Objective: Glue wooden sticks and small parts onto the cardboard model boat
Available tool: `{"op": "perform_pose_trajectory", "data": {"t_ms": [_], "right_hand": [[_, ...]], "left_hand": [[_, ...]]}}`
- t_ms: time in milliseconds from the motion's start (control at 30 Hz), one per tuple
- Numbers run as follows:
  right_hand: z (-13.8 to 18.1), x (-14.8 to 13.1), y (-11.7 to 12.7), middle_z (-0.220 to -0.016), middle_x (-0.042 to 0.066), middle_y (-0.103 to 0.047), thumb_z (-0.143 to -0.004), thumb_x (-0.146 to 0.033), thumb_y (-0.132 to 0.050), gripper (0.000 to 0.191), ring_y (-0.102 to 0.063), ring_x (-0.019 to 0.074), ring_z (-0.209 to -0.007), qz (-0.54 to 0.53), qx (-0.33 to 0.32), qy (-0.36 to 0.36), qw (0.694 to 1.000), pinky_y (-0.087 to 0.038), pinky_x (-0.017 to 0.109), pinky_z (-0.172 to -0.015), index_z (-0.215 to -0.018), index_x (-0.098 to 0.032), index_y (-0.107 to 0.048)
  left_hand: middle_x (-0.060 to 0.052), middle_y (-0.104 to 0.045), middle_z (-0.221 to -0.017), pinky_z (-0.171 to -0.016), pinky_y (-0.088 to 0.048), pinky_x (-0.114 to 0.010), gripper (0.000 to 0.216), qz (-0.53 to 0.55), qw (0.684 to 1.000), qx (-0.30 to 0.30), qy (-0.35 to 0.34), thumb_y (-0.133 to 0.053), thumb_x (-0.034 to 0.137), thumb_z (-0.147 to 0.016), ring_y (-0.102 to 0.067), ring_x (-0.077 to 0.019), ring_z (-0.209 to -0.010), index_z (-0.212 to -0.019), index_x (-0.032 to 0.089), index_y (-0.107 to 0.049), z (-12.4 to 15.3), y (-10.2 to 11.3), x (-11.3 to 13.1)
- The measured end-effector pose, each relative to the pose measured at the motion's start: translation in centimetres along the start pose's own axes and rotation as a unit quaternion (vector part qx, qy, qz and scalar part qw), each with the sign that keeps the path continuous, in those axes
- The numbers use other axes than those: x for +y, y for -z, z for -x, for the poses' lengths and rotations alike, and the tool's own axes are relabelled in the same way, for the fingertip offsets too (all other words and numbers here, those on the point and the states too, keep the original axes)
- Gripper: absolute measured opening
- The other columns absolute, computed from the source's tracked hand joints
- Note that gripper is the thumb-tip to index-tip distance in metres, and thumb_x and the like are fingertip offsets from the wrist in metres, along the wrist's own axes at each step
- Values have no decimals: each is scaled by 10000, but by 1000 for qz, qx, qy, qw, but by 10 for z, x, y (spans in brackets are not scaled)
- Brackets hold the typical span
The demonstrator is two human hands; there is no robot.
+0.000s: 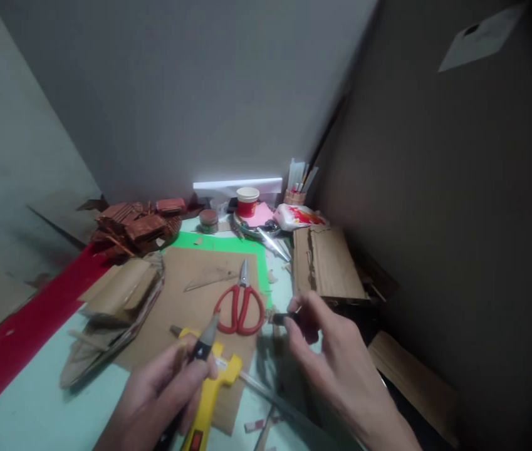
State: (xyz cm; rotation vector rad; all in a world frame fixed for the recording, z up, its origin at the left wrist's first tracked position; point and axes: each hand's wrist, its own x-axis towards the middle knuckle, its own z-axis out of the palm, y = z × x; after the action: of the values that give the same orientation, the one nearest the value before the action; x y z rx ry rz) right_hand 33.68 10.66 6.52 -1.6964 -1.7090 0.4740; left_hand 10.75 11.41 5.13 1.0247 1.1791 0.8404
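My left hand (166, 391) is closed around a black marker (202, 347), whose grey tapered end points up and away. Between the thumb and fingers of my right hand (329, 360) is a small black cap (285, 319). A yellow glue gun (209, 394) with a glue stick (260, 389) at its back lies beside and partly behind my left hand; whether that hand touches it I cannot tell. Red-handled scissors (240, 307) rest between my hands on a brown cardboard sheet (153, 332). Left of them sits a boat-shaped cardboard model (118, 313).
Brown-painted model pieces (138, 225) are piled at the back left. A red paper cup (247, 203), a small jar (208, 220) and a holder with sticks and brushes (295, 196) stand along the back. Folded cardboard (331, 263) lies right, near the dark wall.
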Motion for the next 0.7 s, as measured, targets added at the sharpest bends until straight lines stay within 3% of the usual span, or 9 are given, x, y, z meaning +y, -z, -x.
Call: {"op": "perform_pose_trajectory", "data": {"t_ms": [100,233,400,500,600,700], "right_hand": [[0,-11,7,-726,-21,-602,-929,-365,-529,163,-592,147,-668,-209,-66,-31,975,-444,238,-619,-955,-219,-595],[-1,-20,7,-919,26,-704,-912,-385,-579,225,-642,166,-843,-311,-155,-41,937,-469,252,-737,-994,-219,-705],[3,-30,-1,-825,26,-682,-810,-329,-677,152,-590,171,-762,-345,-189,-77,916,-448,296,-715,-873,-192,-694],[7,-32,-6,-812,-3,-657,-783,-261,-717,109,-576,164,-780,-321,-195,-46,926,-444,288,-726,-799,-195,-631],[9,-29,-7,-899,-9,-683,-848,-198,-680,86,-598,172,-859,-246,-187,29,951,-451,302,-800,-929,-218,-660],[9,-24,-6,-1003,14,-719,-926,-217,-608,230,-614,201,-964,-209,-144,64,965,-461,342,-875,-1134,-264,-693]], "left_hand": [[39,-483,-474,-470,-374,-183,444,-22,998,-52,-10,-727,635,-731,-425,-106,-472,-766,194,-684,3,-2,1],[43,-435,-483,-460,-321,-179,486,-47,994,-99,-28,-664,671,-769,-387,-92,-469,-727,187,-657,6,-2,-2],[54,-415,-484,-465,-285,-193,559,-54,990,-130,-23,-617,725,-774,-352,-88,-460,-821,171,-682,8,-4,-2],[56,-415,-487,-465,-260,-209,555,-54,987,-146,-33,-602,710,-798,-336,-87,-453,-816,158,-655,8,-5,-2],[51,-418,-507,-479,-269,-217,572,-57,987,-149,-37,-585,719,-803,-342,-93,-471,-824,151,-640,7,-4,-2],[54,-411,-503,-479,-268,-224,630,-69,986,-147,-26,-565,762,-783,-335,-97,-468,-878,145,-647,8,-3,-1]]}}
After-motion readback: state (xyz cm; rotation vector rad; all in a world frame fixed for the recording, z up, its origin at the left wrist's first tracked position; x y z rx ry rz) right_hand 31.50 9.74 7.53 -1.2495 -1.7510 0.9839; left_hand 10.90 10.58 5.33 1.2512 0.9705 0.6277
